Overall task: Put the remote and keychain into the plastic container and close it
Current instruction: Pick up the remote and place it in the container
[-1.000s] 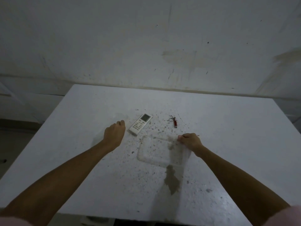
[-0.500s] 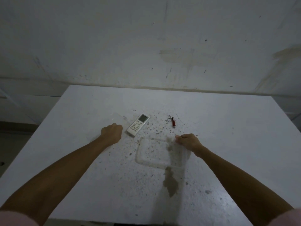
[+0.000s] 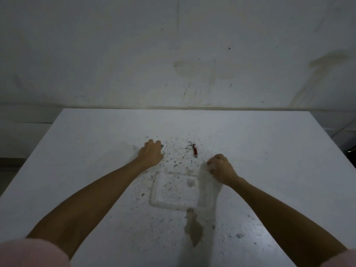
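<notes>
Two hands busy: your left hand [image 3: 151,156] curls over the light, stiff remote [image 3: 163,148] at eleven o'clock of the flimsy plastic container [image 3: 179,191], right hand [image 3: 221,168] pinching its far corner, keychain [image 3: 194,149] loose at twelve.

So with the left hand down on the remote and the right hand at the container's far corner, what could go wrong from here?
1. The left hand covers nearly all of the remote; a grip on one end may let it tip or slip during the carry.
2. The right hand pinches only the clear container's far right corner, so the light plastic may shift or flex.
3. The keychain is small, lies apart, and could be forgotten before closing.
</notes>
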